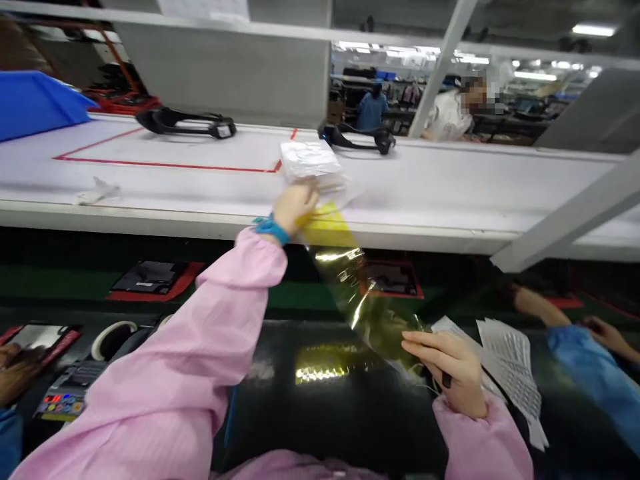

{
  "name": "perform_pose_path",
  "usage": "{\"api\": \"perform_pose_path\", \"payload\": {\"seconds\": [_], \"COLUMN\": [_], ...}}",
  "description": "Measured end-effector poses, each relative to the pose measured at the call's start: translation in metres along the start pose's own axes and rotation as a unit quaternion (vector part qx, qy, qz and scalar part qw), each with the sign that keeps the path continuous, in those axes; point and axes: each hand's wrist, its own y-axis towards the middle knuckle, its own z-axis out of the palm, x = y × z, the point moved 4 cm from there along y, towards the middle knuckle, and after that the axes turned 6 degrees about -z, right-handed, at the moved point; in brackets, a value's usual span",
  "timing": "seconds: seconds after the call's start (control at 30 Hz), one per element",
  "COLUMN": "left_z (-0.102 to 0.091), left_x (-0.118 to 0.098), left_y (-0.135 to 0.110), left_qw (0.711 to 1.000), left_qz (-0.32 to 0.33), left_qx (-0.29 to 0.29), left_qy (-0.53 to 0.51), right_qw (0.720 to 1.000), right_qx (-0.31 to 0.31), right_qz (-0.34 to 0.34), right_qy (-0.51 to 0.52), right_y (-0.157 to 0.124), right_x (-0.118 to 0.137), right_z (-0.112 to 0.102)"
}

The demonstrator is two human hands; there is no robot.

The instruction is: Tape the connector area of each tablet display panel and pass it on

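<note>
My left hand [296, 207], in a pink sleeve with a blue wristband, reaches up to the white conveyor belt [440, 187] and grips a clear plastic bag with a white packet [310, 160] inside. My right hand [450, 370] is lower, over the dark worktable [320, 407], closed on a shiny yellow-gold transparent bag [360, 293] that stretches up toward the left hand. White printed leaflets [510, 367] lie under and beside the right hand.
Two black headsets [187, 123] [357, 138] ride on the belt, inside and beside red tape lines. A blue bin [35, 100] sits far left. A co-worker's arm in a blue sleeve [595, 373] is at right, another hand [17, 370] at left. Tape rolls [113, 337] and trays lie on the table.
</note>
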Motion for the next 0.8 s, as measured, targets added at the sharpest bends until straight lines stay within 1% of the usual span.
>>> {"api": "perform_pose_path", "payload": {"seconds": [0.03,0.07,0.13,0.17,0.2,0.23,0.3,0.37,0.43,0.5,0.57,0.63,0.7,0.77,0.8], "left_z": [-0.003,-0.007,-0.009,-0.004,0.007,0.021,0.060,0.101,0.135,0.159,0.175,0.187,0.195,0.200,0.201], "left_x": [-0.002,-0.002,-0.001,0.001,0.002,0.002,0.001,-0.001,0.001,0.008,0.019,0.030,0.038,0.043,0.044], "left_y": [-0.021,-0.048,-0.117,-0.155,-0.194,-0.232,-0.304,-0.365,-0.411,-0.441,-0.458,-0.466,-0.469,-0.469,-0.470], "left_qw": [1.000,0.998,0.991,0.991,0.993,0.996,0.992,0.973,0.944,0.913,0.890,0.875,0.866,0.862,0.861], "left_qz": [-0.005,-0.012,-0.025,-0.033,-0.035,-0.033,-0.035,-0.026,-0.014,-0.011,-0.013,-0.013,-0.008,0.000,0.004], "left_qx": [-0.020,-0.047,-0.108,-0.108,-0.083,-0.036,0.089,0.218,0.327,0.406,0.456,0.484,0.498,0.505,0.506], "left_qy": [-0.017,-0.034,-0.068,-0.077,-0.081,-0.081,-0.077,-0.065,-0.047,-0.024,0.000,0.019,0.033,0.041,0.044], "right_qw": [0.998,0.994,0.972,0.956,0.942,0.929,0.907,0.883,0.857,0.831,0.806,0.784,0.766,0.754,0.754], "right_qx": [-0.005,-0.007,0.005,0.016,0.028,0.039,0.060,0.083,0.108,0.134,0.162,0.188,0.208,0.217,0.216], "right_qz": [0.048,0.101,0.219,0.276,0.321,0.355,0.408,0.457,0.500,0.538,0.567,0.589,0.605,0.615,0.616], "right_qy": [0.026,0.051,0.085,0.096,0.099,0.097,0.085,0.071,0.056,0.045,0.044,0.054,0.068,0.075,0.075], "right_y": [-0.025,-0.050,-0.100,-0.124,-0.146,-0.167,-0.204,-0.236,-0.262,-0.282,-0.295,-0.302,-0.303,-0.296,-0.289], "right_x": [-0.005,-0.009,-0.015,-0.019,-0.022,-0.025,-0.033,-0.042,-0.052,-0.060,-0.065,-0.068,-0.069,-0.069,-0.069], "right_z": [0.003,0.008,0.022,0.030,0.039,0.048,0.065,0.076,0.079,0.076,0.069,0.062,0.055,0.049,0.046]}}
